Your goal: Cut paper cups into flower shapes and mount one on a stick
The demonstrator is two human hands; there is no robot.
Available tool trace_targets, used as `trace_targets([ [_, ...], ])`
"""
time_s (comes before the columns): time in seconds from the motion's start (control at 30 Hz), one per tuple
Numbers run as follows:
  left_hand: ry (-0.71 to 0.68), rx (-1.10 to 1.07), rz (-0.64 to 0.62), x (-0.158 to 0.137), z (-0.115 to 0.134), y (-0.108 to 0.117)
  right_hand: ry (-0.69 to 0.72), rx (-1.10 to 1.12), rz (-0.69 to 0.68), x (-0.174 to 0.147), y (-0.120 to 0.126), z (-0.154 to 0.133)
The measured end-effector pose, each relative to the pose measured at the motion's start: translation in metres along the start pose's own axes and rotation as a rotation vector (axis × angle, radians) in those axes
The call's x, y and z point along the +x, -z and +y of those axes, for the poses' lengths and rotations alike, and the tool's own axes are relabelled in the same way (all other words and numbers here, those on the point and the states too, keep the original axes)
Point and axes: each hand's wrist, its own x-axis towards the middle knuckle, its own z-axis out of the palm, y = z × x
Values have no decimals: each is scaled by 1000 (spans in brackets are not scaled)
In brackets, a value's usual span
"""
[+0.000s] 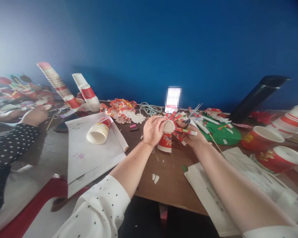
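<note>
The left hand (153,131) is clamped on a partly cut paper cup (165,142) over the desk (172,185), the right hand (192,135) closed around dark-handled scissors (187,123); judged light and flimsy, the cup is best gripped at its stiffer base (169,126), clear of the bendable strips (190,132)

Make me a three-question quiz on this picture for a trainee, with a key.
1. Multiple choice: Which of the wearer's hands holds the scissors?
A) left
B) right
2. True or false: The black bottle is at the picture's far left.
3. Fill the gap: The wearer's left hand grips a cut paper ____.

Key:
1. B, the right hand.
2. False; it is on the picture's right, against the blue wall.
3. cup
</note>
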Motion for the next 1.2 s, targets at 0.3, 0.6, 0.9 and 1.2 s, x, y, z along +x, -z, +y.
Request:
trace_targets([
  [0.3,692,33,-335,3,0,3,202,150,177,8,13,-6],
  [0.6,1160,-1347,-499,0,7,-10,101,77,-27,2,9,-6],
  [0.9,1339,-1434,27,3,-11,-10,78,-147,188,7,18,-4],
  [1.2,1301,-1477,447,9,-30,-8,-214,-572,-21,-20,3,-1],
])
